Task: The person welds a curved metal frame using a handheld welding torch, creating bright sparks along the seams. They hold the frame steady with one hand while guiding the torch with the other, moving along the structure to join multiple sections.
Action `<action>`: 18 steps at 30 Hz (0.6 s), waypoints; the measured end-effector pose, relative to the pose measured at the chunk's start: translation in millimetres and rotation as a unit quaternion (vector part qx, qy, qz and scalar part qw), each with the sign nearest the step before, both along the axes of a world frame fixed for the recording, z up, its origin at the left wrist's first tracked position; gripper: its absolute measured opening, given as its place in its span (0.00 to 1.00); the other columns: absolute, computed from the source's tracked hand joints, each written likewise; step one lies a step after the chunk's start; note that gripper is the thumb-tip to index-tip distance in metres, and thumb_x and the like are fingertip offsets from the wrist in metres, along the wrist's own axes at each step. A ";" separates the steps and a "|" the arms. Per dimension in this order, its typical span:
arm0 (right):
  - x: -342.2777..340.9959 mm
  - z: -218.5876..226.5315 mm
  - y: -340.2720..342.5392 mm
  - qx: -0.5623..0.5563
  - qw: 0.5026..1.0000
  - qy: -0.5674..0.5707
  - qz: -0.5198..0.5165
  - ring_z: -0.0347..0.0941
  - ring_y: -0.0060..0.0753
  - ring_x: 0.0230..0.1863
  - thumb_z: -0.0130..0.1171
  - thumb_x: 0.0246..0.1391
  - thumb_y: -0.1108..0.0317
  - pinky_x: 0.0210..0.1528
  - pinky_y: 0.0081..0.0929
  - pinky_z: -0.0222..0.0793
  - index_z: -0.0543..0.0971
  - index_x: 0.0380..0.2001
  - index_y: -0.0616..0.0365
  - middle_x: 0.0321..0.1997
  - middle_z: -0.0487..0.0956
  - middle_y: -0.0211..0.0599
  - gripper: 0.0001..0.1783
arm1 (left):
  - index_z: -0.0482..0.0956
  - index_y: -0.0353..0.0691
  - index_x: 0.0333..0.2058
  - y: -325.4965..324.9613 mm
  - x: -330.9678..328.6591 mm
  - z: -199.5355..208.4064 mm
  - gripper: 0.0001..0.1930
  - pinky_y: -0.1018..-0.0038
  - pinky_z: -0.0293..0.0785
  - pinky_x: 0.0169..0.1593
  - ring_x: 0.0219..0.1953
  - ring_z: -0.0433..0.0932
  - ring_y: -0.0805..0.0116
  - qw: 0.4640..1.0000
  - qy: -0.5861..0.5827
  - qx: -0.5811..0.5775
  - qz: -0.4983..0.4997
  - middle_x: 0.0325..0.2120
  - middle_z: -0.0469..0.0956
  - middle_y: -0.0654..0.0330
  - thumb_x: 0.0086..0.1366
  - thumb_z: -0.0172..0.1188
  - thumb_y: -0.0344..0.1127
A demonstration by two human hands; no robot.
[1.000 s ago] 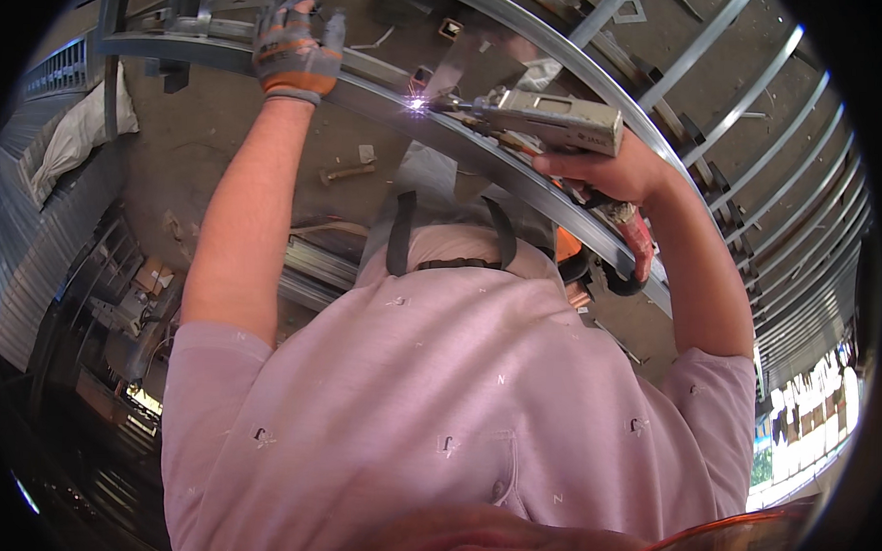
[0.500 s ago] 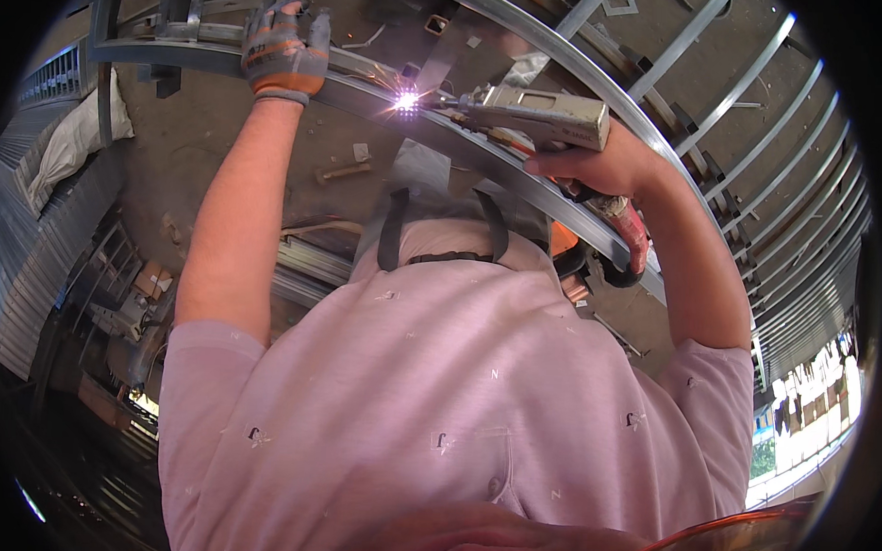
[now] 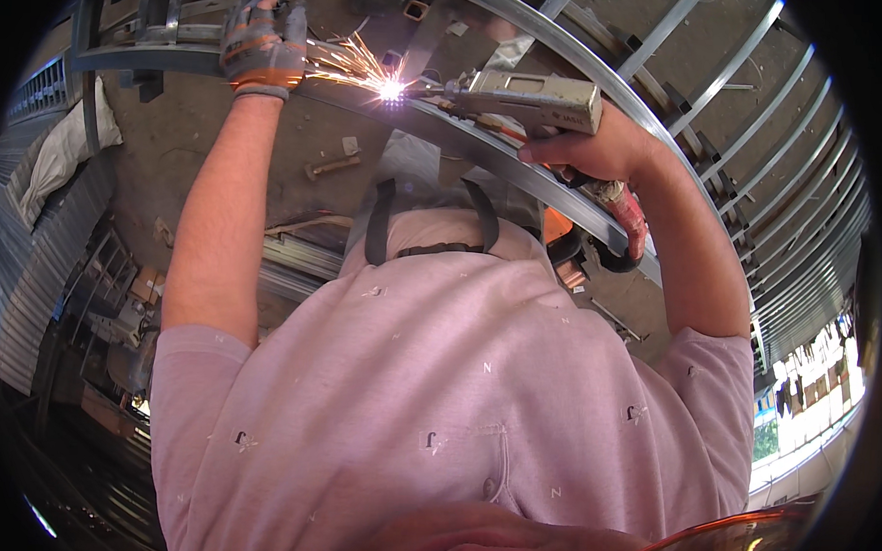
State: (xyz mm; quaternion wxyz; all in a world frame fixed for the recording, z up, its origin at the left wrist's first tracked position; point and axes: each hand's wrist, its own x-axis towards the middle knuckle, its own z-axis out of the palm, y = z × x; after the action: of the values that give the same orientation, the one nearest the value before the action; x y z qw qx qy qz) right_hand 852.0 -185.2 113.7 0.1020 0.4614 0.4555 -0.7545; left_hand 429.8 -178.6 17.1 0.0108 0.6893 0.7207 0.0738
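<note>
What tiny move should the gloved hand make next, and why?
Perhaps slide the gloved left hand slightly farther left along the metal rail. Orange sparks spray toward that hand from the bright spot at the tip of the tool in the bare right hand, so backing off seems safer.

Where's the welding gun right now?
In the head view, the welding gun is right of upper centre in the person's right grip, pointing left toward sparks at the curved metal bar.
</note>
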 end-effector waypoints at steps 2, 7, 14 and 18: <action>2.1 -2.9 -2.4 0.014 1.000 0.008 0.003 0.76 0.24 0.31 0.78 0.47 0.62 0.33 0.27 0.78 0.81 0.53 0.56 0.36 0.82 0.32 0.29 | 0.81 0.50 0.52 1.3 -0.7 -0.2 0.21 0.57 0.77 0.56 0.53 0.81 0.47 1.000 -0.001 -0.015 0.004 0.49 0.83 0.51 0.66 0.63 0.53; 1.9 1.6 -1.6 0.015 1.000 -0.004 0.003 0.77 0.24 0.31 0.78 0.47 0.62 0.33 0.27 0.78 0.82 0.51 0.57 0.35 0.83 0.32 0.27 | 0.82 0.52 0.48 -1.0 -0.9 -1.4 0.18 0.53 0.77 0.55 0.52 0.81 0.44 1.000 -0.019 0.007 0.008 0.46 0.83 0.50 0.65 0.62 0.54; 4.4 0.0 -4.7 0.030 1.000 -0.007 0.004 0.77 0.24 0.30 0.78 0.47 0.62 0.33 0.27 0.77 0.83 0.50 0.57 0.34 0.83 0.32 0.26 | 0.82 0.51 0.49 0.7 -7.4 -7.1 0.19 0.52 0.76 0.57 0.53 0.80 0.43 1.000 -0.011 0.025 -0.015 0.48 0.83 0.49 0.67 0.60 0.55; 4.5 4.7 -1.3 0.015 1.000 -0.006 0.012 0.76 0.24 0.29 0.77 0.48 0.62 0.32 0.26 0.76 0.83 0.48 0.58 0.33 0.83 0.31 0.25 | 0.82 0.51 0.49 0.8 -10.8 -9.5 0.20 0.52 0.76 0.58 0.54 0.79 0.43 1.000 -0.006 0.009 -0.006 0.49 0.83 0.49 0.67 0.60 0.55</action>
State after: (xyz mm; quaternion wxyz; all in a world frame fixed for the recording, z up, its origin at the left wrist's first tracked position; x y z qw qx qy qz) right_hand 856.6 -186.5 118.4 0.1069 0.4621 0.4715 -0.7434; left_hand 419.0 -177.8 7.6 0.0097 0.6935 0.7155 0.0844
